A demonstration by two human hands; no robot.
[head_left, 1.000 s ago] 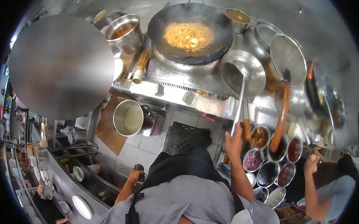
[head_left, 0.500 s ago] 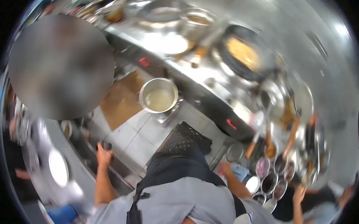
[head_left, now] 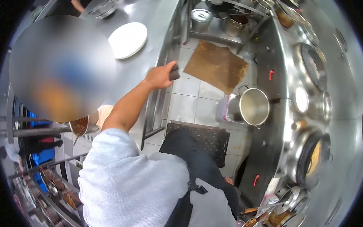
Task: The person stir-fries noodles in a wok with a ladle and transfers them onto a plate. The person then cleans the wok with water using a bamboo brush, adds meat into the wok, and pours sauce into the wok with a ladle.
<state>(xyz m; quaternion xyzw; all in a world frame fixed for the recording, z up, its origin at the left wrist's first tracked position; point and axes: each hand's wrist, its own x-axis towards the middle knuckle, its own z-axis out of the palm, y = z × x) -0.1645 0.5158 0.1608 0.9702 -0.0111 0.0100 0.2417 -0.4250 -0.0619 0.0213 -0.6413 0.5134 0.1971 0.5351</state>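
Observation:
My left hand reaches out over the edge of the steel counter, its fingers closed round a small dark block-like object whose kind I cannot make out. A white plate lies on the counter just beyond that hand. Only a sliver of my right hand shows beside my dark apron, near the stove front; its fingers are hidden. On the floor ahead stands a large metal pot with pale contents.
Brown cardboard and a black perforated mat lie on the tiles. The stove runs along the right, with a pan on it. Lidded pots sit on a low shelf ahead. A bowl of red-brown food is at left.
My view has swung left, so the stove now runs down the right side. My left hand, still holding the dark object, has come up over the counter edge. My right hand is mostly hidden now.

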